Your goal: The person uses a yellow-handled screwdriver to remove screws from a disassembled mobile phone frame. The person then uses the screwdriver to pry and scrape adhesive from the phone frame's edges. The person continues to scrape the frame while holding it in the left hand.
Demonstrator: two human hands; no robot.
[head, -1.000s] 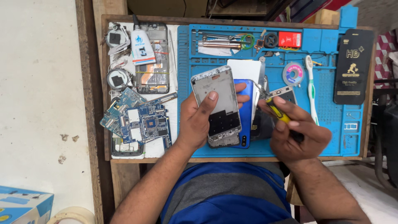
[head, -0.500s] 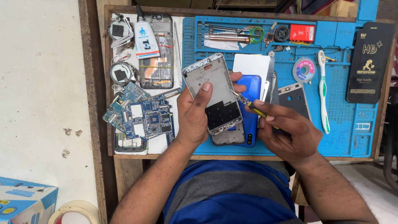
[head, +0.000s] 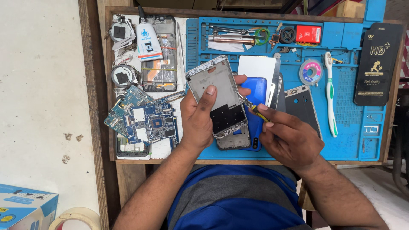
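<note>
L hand: left hand [head: 197, 121] grips phone frame [head: 217, 96], thumb across its face, tilted over blue mat [head: 353, 106].
R hand: right hand [head: 289, 138] pinches small screwdriver [head: 252, 107], tip at frame's right edge.
Beside: circuit boards [head: 145, 121] left, toothbrush [head: 330, 91] right.

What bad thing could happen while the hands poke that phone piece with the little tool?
The left hand grips the phone frame tilted in the air, so it might slip onto the blue mat. The right hand presses a thin screwdriver at the frame's edge; its tip could skid and scratch the frame or jab the fingers there.
</note>
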